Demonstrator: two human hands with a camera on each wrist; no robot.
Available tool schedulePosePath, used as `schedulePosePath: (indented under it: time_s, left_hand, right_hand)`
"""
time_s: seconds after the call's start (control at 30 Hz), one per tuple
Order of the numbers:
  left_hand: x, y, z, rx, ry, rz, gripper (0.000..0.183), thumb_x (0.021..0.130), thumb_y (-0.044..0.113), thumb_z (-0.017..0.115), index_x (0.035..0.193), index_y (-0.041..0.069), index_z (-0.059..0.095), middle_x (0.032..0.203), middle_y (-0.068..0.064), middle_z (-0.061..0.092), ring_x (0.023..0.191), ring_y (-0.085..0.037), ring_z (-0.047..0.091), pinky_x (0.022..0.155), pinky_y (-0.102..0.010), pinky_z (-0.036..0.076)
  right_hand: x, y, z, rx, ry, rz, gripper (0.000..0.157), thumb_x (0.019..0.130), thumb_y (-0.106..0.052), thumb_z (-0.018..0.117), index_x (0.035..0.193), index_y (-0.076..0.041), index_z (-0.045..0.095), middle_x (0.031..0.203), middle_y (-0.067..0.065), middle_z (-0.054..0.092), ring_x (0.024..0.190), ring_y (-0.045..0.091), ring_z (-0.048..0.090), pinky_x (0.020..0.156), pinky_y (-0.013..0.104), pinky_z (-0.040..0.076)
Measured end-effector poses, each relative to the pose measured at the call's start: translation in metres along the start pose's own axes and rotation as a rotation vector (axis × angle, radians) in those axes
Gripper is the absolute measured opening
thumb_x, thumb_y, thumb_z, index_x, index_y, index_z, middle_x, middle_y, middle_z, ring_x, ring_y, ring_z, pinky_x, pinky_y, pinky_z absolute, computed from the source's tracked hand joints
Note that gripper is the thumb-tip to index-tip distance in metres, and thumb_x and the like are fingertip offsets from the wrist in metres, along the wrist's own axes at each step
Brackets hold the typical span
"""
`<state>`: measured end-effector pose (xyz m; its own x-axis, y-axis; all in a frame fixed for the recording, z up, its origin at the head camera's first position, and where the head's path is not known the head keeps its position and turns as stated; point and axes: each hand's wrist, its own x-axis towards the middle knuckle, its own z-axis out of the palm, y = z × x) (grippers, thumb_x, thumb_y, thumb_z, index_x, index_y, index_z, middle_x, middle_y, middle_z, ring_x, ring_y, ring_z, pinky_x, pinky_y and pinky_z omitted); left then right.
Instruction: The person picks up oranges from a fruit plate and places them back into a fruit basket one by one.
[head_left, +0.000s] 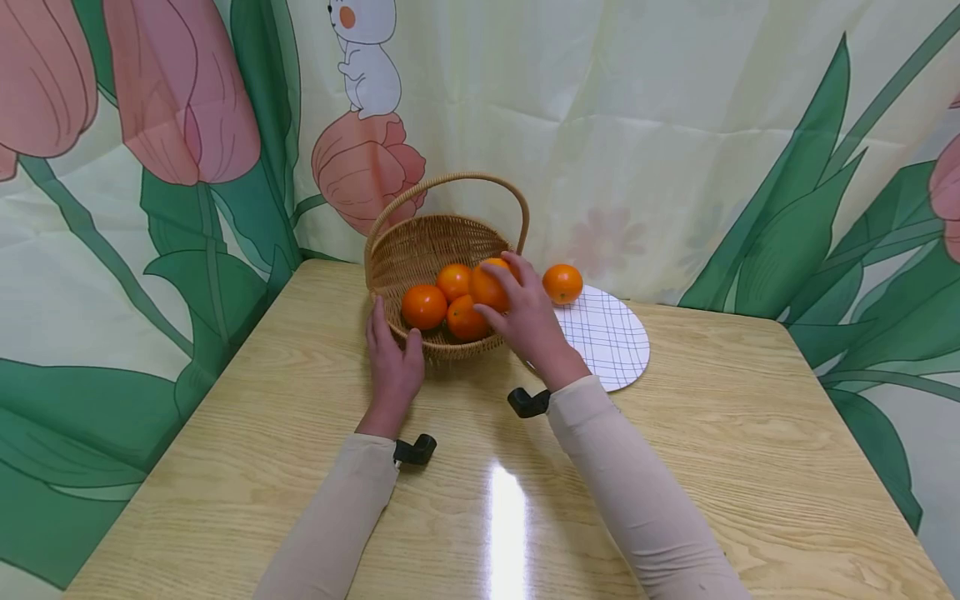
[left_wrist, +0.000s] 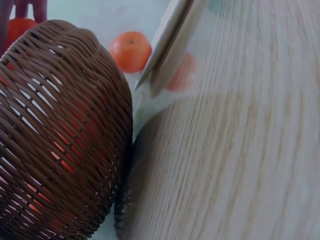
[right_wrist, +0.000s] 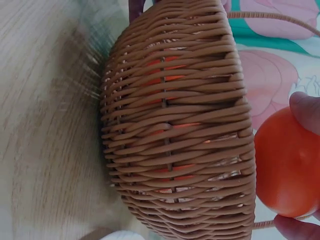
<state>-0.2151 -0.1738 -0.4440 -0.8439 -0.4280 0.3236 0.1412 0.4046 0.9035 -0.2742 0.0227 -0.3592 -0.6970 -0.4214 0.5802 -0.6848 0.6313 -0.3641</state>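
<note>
Three oranges [head_left: 424, 307] in basket [head_left: 420, 243], fourth orange [head_left: 486, 289] held, fifth orange [head_left: 562, 284] outside.
Right hand [head_left: 534, 321] pinches; left hand [head_left: 394, 367] touches basket, fingers spread.

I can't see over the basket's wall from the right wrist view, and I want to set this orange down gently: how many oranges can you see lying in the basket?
Observer: In the head view, three oranges show lying in the basket, besides the held orange in the right hand.
Operator: Good. Is there any outside the basket that I'm missing?
Observer: Yes, a lone orange sits by the far edge of the round checked plate.
Operator: My picture cuts off the handle. Is it up or folded down?
Observer: Up; it arches above the basket's open mouth.
</note>
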Motion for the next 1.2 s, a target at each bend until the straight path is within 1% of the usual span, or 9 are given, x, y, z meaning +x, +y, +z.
schedulePosePath:
  time_s: [0.1,0.23,0.47,0.67,0.8,1.2]
  left_hand:
    - [0.0,-0.001,0.001,-0.005,0.004,0.014,0.073,0.094,0.027,0.047,0.156,0.031,0.008,0.16,-0.006,0.014,0.146,-0.027,0.02,0.117,-0.051,0.022]
    - [0.0,-0.001,0.001,-0.007,0.011,0.031,0.072,0.094,0.025,0.045,0.156,0.029,0.009,0.16,-0.006,0.015,0.146,-0.026,0.021,0.117,-0.05,0.022]
    - [0.0,-0.001,0.001,-0.001,0.02,0.05,0.07,0.094,0.021,0.044,0.156,0.025,0.011,0.16,-0.008,0.016,0.146,-0.027,0.022,0.117,-0.05,0.022]
    - [0.0,-0.002,0.002,-0.006,0.023,0.058,0.069,0.094,0.021,0.042,0.156,0.024,0.013,0.16,-0.008,0.017,0.146,-0.026,0.022,0.117,-0.049,0.023]
    - [0.0,-0.002,0.002,-0.006,0.025,0.062,0.069,0.094,0.021,0.042,0.156,0.026,0.013,0.16,-0.008,0.017,0.146,-0.026,0.021,0.117,-0.049,0.022]
    - [0.001,-0.002,0.002,0.001,0.029,0.07,0.067,0.095,0.02,0.04,0.156,0.022,0.014,0.159,-0.01,0.017,0.146,-0.026,0.022,0.117,-0.05,0.022]
  right_hand:
    - [0.0,-0.002,0.001,0.01,-0.006,-0.004,0.052,0.085,-0.031,0.073,0.132,-0.021,0.053,0.146,0.015,0.038,0.129,0.039,0.044,0.103,0.05,0.044]
    - [0.0,-0.004,0.004,0.019,-0.018,-0.002,0.053,0.085,-0.031,0.073,0.132,-0.022,0.052,0.146,0.014,0.038,0.125,0.04,0.048,0.101,0.053,0.044]
    - [-0.002,-0.007,0.008,0.039,-0.051,-0.027,0.053,0.086,-0.031,0.072,0.133,-0.021,0.051,0.146,0.016,0.038,0.123,0.038,0.05,0.098,0.048,0.049]
    - [-0.003,-0.009,0.009,0.028,-0.072,-0.049,0.053,0.086,-0.034,0.072,0.133,-0.02,0.052,0.146,0.016,0.039,0.124,0.038,0.05,0.098,0.049,0.048]
    - [-0.004,-0.011,0.011,0.026,-0.098,-0.05,0.055,0.086,-0.036,0.071,0.135,-0.022,0.051,0.146,0.016,0.039,0.126,0.037,0.049,0.099,0.049,0.048]
    - [-0.007,-0.02,0.015,0.036,-0.172,-0.041,0.059,0.085,-0.043,0.069,0.137,-0.022,0.051,0.147,0.014,0.039,0.125,0.036,0.051,0.099,0.048,0.048]
